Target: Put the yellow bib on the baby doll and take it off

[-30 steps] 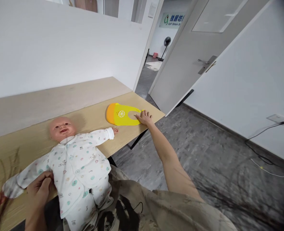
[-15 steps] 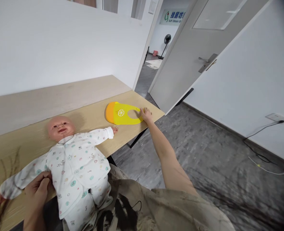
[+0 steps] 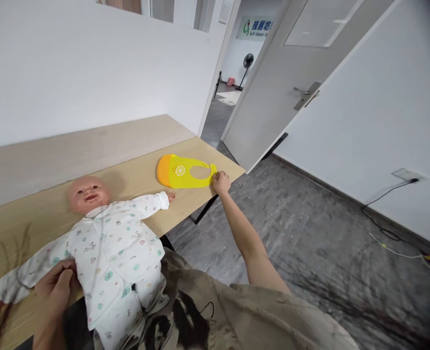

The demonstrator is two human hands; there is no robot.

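A baby doll [image 3: 116, 248] in a white patterned top and trousers lies on its back at the table's front edge, arms spread. My left hand [image 3: 56, 282] is closed against the doll's side, below its outstretched arm; what its fingers hold, if anything, is hidden. Beyond the doll's other hand, a yellow silicone bib [image 3: 184, 177] with an orange pocket and a white citrus print lies flat. Its neck opening faces right. My right hand [image 3: 221, 183] is closed at the end of the bib's neck strap, with the fingertips partly hidden.
The wooden table [image 3: 138, 180] ends at a corner just right of my right hand. A grey door [image 3: 273, 92] stands open beyond it. Cables [image 3: 383, 233] lie on the floor at the right, near a wall socket [image 3: 406, 174].
My right hand has shifted slightly down along the bib's strap end, so more of the strap shows. The whole view has drifted a little left. My left hand and the doll stay together.
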